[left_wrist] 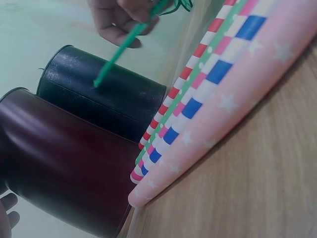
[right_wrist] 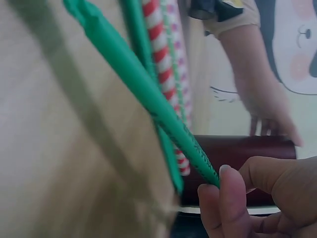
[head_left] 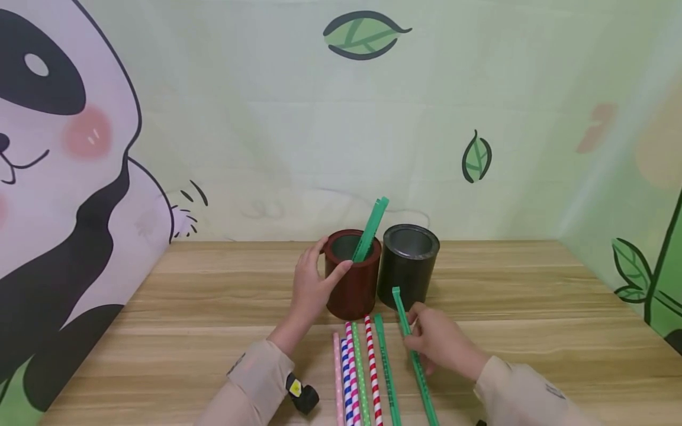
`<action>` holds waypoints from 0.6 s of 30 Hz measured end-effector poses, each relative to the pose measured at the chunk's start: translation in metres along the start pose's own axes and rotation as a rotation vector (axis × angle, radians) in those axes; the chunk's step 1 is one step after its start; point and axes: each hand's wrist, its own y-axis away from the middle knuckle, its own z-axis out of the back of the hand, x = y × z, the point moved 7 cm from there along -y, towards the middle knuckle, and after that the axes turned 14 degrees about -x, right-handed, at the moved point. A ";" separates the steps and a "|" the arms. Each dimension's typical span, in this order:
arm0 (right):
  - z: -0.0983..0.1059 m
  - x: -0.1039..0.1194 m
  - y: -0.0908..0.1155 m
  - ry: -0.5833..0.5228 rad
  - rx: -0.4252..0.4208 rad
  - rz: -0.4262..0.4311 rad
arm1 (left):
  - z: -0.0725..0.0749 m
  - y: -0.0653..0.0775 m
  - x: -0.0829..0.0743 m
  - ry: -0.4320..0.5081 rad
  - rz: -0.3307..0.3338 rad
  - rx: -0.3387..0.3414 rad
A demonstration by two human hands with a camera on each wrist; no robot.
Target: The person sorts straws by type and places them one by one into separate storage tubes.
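Note:
My left hand [head_left: 311,287] holds a dark red cup [head_left: 353,293] at the rim, thumb at the front and fingers round the left side. Green paper-wrapped straws [head_left: 371,229] lean up out of that cup; their exact number is unclear. Beside it on the right stands a black cup [head_left: 407,275], touching or nearly touching. Between thumb and fingers, my right hand [head_left: 444,342] pinches another green wrapped straw [right_wrist: 138,89], its far end in front of the black cup in the head view. One more green wrapped straw [head_left: 387,370] lies on the table to its left.
Several patterned paper straws lie side by side in front of the cups: pink with stars [left_wrist: 228,104], blue-striped [head_left: 347,378], pink-striped, green-dotted and red-striped [head_left: 373,373]. Behind the wooden table [head_left: 240,278] hangs a backdrop with a panda and leaves.

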 end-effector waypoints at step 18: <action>0.055 0.031 -0.014 -0.136 0.007 0.083 | 0.001 0.000 0.000 -0.007 0.007 0.006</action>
